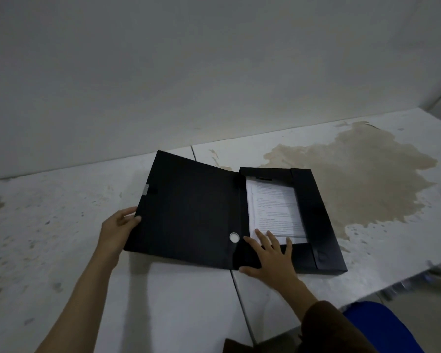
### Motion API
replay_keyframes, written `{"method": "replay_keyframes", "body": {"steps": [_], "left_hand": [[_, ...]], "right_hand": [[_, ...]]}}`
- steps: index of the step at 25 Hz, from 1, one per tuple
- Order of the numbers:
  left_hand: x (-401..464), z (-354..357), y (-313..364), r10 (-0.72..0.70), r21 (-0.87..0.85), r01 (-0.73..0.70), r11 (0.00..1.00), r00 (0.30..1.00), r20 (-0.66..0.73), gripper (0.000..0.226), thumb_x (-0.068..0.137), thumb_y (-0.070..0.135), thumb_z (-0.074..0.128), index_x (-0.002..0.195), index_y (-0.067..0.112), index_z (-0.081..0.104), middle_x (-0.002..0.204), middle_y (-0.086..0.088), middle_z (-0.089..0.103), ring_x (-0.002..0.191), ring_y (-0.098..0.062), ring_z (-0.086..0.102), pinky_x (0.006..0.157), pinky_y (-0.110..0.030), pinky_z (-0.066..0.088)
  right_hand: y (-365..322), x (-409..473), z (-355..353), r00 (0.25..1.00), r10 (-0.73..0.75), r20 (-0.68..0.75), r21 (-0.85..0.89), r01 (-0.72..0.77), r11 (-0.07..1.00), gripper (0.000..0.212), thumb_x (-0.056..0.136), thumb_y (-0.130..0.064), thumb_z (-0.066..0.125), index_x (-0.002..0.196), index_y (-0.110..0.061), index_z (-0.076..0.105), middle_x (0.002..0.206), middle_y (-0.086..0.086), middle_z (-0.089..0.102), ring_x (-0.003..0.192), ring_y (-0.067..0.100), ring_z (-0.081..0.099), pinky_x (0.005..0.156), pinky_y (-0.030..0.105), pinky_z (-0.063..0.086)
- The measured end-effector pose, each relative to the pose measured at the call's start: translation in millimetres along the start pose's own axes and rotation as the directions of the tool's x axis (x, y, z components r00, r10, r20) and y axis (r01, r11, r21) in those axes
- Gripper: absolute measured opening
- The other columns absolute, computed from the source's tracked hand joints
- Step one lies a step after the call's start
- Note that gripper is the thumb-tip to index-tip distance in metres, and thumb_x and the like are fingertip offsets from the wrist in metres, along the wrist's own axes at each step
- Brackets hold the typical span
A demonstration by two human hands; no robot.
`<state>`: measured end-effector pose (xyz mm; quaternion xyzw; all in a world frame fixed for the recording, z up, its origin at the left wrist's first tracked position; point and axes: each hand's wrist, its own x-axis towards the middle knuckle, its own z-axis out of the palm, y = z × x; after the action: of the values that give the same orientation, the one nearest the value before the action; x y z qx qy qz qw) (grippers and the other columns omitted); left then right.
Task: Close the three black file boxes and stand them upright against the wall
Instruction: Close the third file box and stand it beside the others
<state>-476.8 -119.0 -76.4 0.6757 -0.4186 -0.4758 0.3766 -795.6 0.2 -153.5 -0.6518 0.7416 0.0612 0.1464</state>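
Stained white bench [61, 250] below a plain wall [163, 72]. One black file box [189, 212] lies open mid-bench. Left hand [119, 225] grips the lid's left edge; right hand [271, 256] rests flat, fingers spread, on the box's near edge (touching papers [275, 207]).

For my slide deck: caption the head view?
Left hand lifts open black file box lid; right hand steadies its base.

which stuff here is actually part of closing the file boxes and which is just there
Part of the job:
- black file box, lying open
- its lid, left hand gripping the edge
- papers inside, right hand resting on them
- wall

Just there:
- brown stain on the table
- blue object, lower right
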Motion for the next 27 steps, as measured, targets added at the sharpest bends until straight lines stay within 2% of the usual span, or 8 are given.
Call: {"method": "replay_keyframes", "body": {"steps": [3,6,10,15,17,19,21,27], "left_hand": [[-17,-2,29,0.169,-0.094,-0.175,0.98,0.983,-0.067,0.027,0.086,0.008,0.059,0.112,0.013,0.065,0.09,-0.001,0.068,0.086,-0.018,0.063,0.066,-0.021,0.048],[-35,-1,61,0.263,-0.155,-0.279,0.948,0.958,-0.115,0.023,0.087,0.017,0.056,0.107,0.02,0.068,0.089,0.012,0.068,0.083,-0.004,0.064,0.064,-0.015,0.048],[-59,14,95,0.367,-0.184,-0.33,0.926,0.9,0.236,0.033,0.094,0.037,0.038,0.113,0.034,0.065,0.111,0.015,0.069,0.096,-0.001,0.066,0.076,-0.022,0.05],[-80,73,102,0.512,-0.062,-0.553,0.831,0.716,0.474,0.032,0.094,0.018,0.047,0.116,0.038,0.059,0.124,0.014,0.06,0.115,0.0,0.054,0.094,-0.016,0.045],[-85,100,96,0.524,-0.024,-0.632,0.774,0.619,0.586,0.043,0.091,0.012,0.051,0.116,0.047,0.053,0.124,0.018,0.056,0.116,0.006,0.051,0.09,-0.007,0.044],[-82,120,88,0.54,-0.015,-0.679,0.734,0.57,0.619,0.048,0.09,0.011,0.052,0.12,0.049,0.047,0.125,0.019,0.052,0.114,0.012,0.048,0.091,-0.003,0.042],[-72,137,72,0.518,0.056,-0.678,0.733,0.609,0.6,0.046,0.094,0.016,0.048,0.134,0.037,0.04,0.141,0.008,0.043,0.124,0.004,0.042,0.103,-0.012,0.036],[-45,161,5,0.191,0.401,-0.606,0.686,0.683,0.705,0.064,0.098,0.039,0.033,0.149,0.023,-0.003,0.16,0.002,-0.008,0.148,-0.016,-0.004,0.12,-0.034,0.002]], "right_hand": [[-21,1,-3,0.999,-0.026,-0.037,0.107,0.03,0.994,0.077,0.074,-0.074,0.042,0.141,-0.041,0.022,0.159,-0.005,0.012,0.147,0.022,0.004,0.112,0.061,-0.007],[-48,3,-17,0.995,-0.077,-0.069,0.454,0.1,0.885,0.062,0.081,-0.062,0.049,0.136,-0.038,0.035,0.156,-0.005,0.02,0.145,0.015,0.012,0.115,0.05,-0.008],[-67,7,-71,0.99,-0.034,-0.136,0.89,0.137,0.434,0.043,0.094,-0.039,0.045,0.135,-0.031,0.037,0.144,-0.003,0.041,0.135,0.017,0.038,0.107,0.026,0.029],[-59,-2,-172,0.955,-0.049,-0.293,0.953,0.296,0.069,0.039,0.087,-0.055,0.038,0.125,-0.053,0.034,0.121,-0.014,0.05,0.106,0.012,0.061,0.08,0.023,0.057],[-44,-11,-198,0.936,-0.106,-0.334,0.927,0.347,0.145,0.038,0.086,-0.051,0.048,0.123,-0.055,0.04,0.123,-0.013,0.053,0.104,0.008,0.062,0.077,0.023,0.058],[-27,-15,-205,0.936,-0.137,-0.325,0.872,0.352,0.339,0.042,0.09,-0.028,0.057,0.127,-0.044,0.044,0.134,-0.007,0.051,0.1,0.002,0.063,0.076,0.016,0.056],[-8,-18,-201,0.958,-0.078,-0.276,0.852,0.282,0.441,0.05,0.09,-0.007,0.053,0.133,-0.031,0.043,0.139,-0.006,0.047,0.092,0.0,0.065,0.076,0.016,0.056],[50,-20,-149,0.961,0.19,-0.199,0.882,0.092,0.462,0.062,0.088,0.01,0.043,0.141,-0.02,0.035,0.134,-0.006,0.045,0.089,0.012,0.065,0.06,0.012,0.053]]}}
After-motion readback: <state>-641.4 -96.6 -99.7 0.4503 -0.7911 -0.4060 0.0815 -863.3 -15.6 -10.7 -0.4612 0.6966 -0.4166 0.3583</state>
